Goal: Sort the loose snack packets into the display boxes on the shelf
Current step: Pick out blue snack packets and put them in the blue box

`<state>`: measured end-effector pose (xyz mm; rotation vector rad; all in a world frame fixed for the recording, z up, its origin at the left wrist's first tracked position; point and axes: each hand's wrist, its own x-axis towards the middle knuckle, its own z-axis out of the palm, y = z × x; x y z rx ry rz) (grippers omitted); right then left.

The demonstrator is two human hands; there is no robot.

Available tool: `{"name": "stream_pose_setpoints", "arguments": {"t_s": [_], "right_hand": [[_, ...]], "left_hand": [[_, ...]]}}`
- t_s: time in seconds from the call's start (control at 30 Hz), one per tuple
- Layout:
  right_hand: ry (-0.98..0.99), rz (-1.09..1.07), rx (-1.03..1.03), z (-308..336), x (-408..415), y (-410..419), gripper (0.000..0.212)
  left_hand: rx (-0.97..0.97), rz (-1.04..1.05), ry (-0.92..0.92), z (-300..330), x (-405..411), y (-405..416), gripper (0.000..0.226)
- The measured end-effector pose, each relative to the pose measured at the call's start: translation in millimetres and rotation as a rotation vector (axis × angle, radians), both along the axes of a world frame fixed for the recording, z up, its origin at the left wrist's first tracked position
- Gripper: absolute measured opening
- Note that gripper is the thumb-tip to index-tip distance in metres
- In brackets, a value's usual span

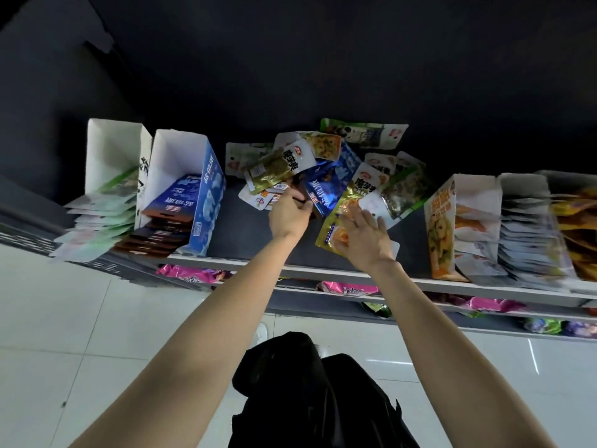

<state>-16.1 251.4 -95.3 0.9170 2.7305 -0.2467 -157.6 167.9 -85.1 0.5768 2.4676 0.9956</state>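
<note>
A heap of loose snack packets (326,166) lies in the middle of the top shelf (245,227). My left hand (288,215) reaches into the heap's near edge and grips a dark brown packet (305,197) beside a blue packet (326,192). My right hand (363,239) lies flat with spread fingers on a gold and orange packet (339,221). At the left stand a blue display box (206,202) holding dark packets and a white box (113,150) holding green packets. At the right stands an orange display box (439,231) with white and orange packets.
More boxes of grey packets (529,234) and yellow packets (578,227) fill the shelf's right end. Lower shelves hold pink bags (190,273) and purple bags (578,328). A white tiled floor (64,318) lies below, and my dark clothing (310,392) shows at the bottom.
</note>
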Motion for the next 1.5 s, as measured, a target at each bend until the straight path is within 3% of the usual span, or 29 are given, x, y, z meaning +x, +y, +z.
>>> {"name": "stream_pose_setpoints", "arguments": {"t_s": [0.1,0.17,0.23,0.3,0.43,0.5,0.57,0.63,0.73,0.8,0.93,1.07,1.13,1.23,1.33,1.43,1.5], "right_hand": [[0.05,-0.038,-0.037,11,5,2,0.056],[0.253,-0.059,-0.089,25,6,-3,0.056],[0.533,-0.075,-0.131,49,3,-12,0.058],[0.712,-0.027,-0.211,76,-2,-27,0.064],[0.617,0.134,-0.253,108,-12,-74,0.083],[0.731,0.04,-0.198,113,-16,-90,0.059],[0.905,-0.061,-0.143,126,-20,-95,0.031],[0.961,-0.15,-0.144,139,-23,-91,0.018],[0.944,-0.392,-0.555,152,-29,-84,0.039],[0.949,-0.499,-0.856,162,-32,-84,0.033],[0.947,-0.462,-0.989,174,-40,-94,0.018],[0.906,-0.343,-0.944,179,-58,-105,0.025],[0.934,-0.346,-0.87,184,-68,-113,0.023],[0.972,-0.414,-0.692,191,-82,-121,0.052],[0.827,-0.377,-0.713,205,-105,-130,0.065],[0.82,-0.319,-0.511,212,-139,-130,0.046],[0.833,-0.259,-0.373,212,-158,-128,0.028]], "left_hand": [[0.01,-0.006,0.133,22,6,-33,0.012],[0.067,-0.03,0.226,39,4,-57,0.009],[0.14,-0.063,0.186,57,-1,-73,0.008],[0.212,-0.036,0.034,79,-4,-82,0.008],[0.456,0.136,-0.388,129,12,-88,0.012],[0.522,0.144,-0.468,149,21,-92,0.009],[0.569,0.113,-0.464,165,24,-98,0.007],[0.574,0.089,-0.372,179,19,-109,0.007],[0.57,0.106,-0.205,190,1,-131,0.006],[0.518,0.126,-0.138,192,-14,-144,0.006],[0.44,0.014,-0.201,199,-31,-162,0.008],[0.371,-0.148,-0.272,204,-33,-162,0.02],[0.382,-0.129,-0.138,196,-35,-160,0.018],[0.384,0.04,0.242,175,-43,-157,0.014],[0.381,0.035,0.637,166,-52,-154,0.007],[0.359,-0.051,0.895,159,-63,-152,0.008],[0.351,-0.093,0.936,149,-72,-157,0.01]]}}
